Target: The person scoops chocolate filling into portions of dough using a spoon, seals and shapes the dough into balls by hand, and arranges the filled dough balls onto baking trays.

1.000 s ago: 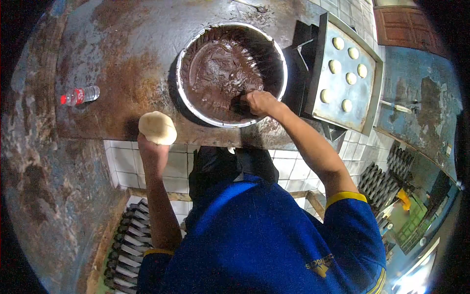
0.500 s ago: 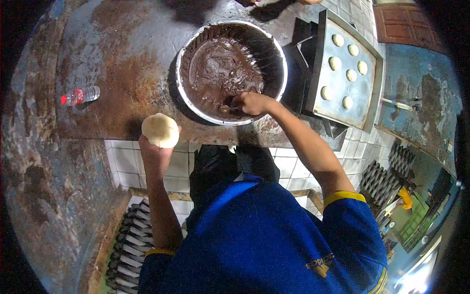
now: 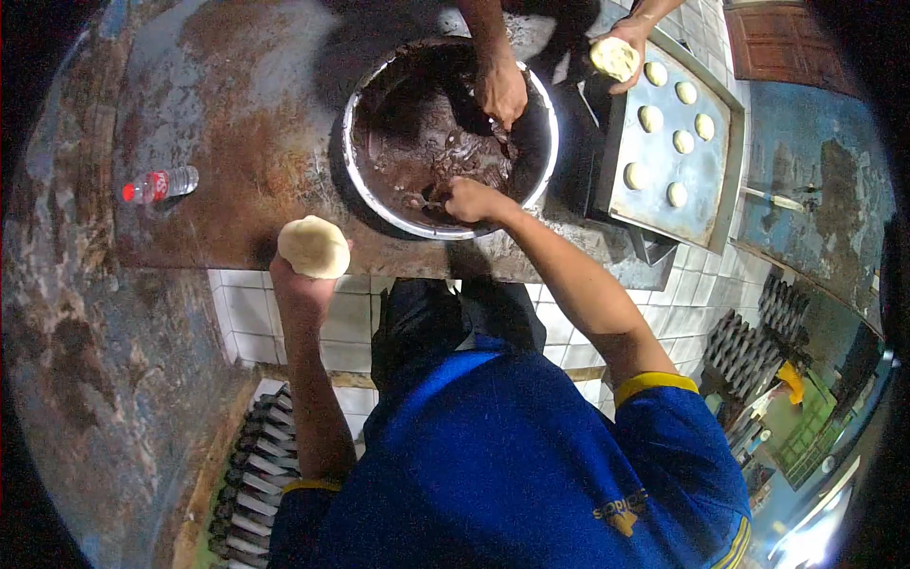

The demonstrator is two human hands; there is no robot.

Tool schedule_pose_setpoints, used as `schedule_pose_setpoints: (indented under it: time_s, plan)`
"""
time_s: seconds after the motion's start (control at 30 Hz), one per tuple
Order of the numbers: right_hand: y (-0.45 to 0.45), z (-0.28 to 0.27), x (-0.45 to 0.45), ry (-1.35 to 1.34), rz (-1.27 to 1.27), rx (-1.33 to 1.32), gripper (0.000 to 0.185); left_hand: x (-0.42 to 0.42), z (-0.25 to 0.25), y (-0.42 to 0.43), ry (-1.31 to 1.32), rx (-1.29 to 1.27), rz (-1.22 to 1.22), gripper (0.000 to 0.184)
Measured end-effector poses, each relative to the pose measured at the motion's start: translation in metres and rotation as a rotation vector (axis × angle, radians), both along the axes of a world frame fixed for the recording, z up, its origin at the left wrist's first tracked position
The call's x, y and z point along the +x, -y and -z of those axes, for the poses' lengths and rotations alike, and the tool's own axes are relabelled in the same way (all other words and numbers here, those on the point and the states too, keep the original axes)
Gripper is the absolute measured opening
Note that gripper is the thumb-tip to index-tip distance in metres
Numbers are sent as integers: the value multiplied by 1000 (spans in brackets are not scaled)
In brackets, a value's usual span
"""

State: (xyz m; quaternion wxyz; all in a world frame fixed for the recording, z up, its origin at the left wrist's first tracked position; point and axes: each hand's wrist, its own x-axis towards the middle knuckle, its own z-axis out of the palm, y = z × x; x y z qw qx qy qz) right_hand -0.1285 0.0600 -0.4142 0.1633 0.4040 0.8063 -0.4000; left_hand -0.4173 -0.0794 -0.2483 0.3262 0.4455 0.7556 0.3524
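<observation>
A flattened round of pale dough (image 3: 314, 246) rests in my left hand (image 3: 303, 288), whose fingers are curled around it from below at the table's front edge. My right hand (image 3: 472, 201) grips a spoon (image 3: 417, 201) inside the large round basin (image 3: 352, 175), near its front rim. The spoon's tip lies in thick dark-brown, chocolate-like paste (image 3: 403, 156), which partly hides it.
Opposite, a co-worker's hand (image 3: 500, 93) reaches into the basin; their other hand (image 3: 633, 43) holds another dough piece (image 3: 614, 59). A metal tray (image 3: 654, 213) with several dough balls stands at right. A plastic bottle (image 3: 161, 185) lies on the worn table (image 3: 218, 142) at left.
The co-worker's two hands have come in from the far side, one into the basin and one with dough over the tray's corner. My right hand has shifted slightly left; my left stays nearly still.
</observation>
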Motion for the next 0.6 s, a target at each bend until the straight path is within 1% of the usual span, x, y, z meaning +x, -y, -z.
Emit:
schedule_pose_setpoints:
  time_s: [0.07,0.1,0.13,0.17,0.2,0.27,0.3,0.33,0.37,0.4,0.43,0.47,0.53,0.57,0.6]
  plan:
    - [-11,-2,5,-366,172,-420,46,0,2,-3,40,13,6,52]
    - [-17,-45,3,-303,268,-738,39,1,3,-5,67,32,40,52]
    - [-16,-75,-1,-305,259,-736,39,2,4,-7,92,51,70,52]
    - [-13,-101,-6,-384,318,-774,35,3,12,-8,120,153,92,49]
    - [-7,-123,-10,-463,373,-813,30,6,7,-16,112,158,81,49]
    - [8,-160,-15,-699,344,-511,26,13,-9,-32,-154,15,267,45]
    - [17,-175,-19,-776,314,-257,26,13,2,-32,-28,42,227,40]
    - [23,-197,-24,-779,303,-260,26,16,-3,-36,-32,43,217,40]
    - [27,-223,-30,-784,317,-83,28,22,-14,-40,42,78,246,39]
    - [33,-236,-34,-785,331,94,31,29,-23,-45,118,113,275,38]
    - [40,-238,-36,-751,340,204,46,35,-29,-49,111,192,283,38]
    - [44,-238,-35,-752,336,201,46,38,-39,-52,111,191,279,38]
    - [52,-237,-34,-713,265,476,55,40,-62,-59,33,336,349,39]
    - [56,-233,-31,-733,256,565,61,40,-63,-60,-26,414,368,41]
    - [60,-235,-28,-738,256,564,61,39,-65,-58,-30,413,368,41]
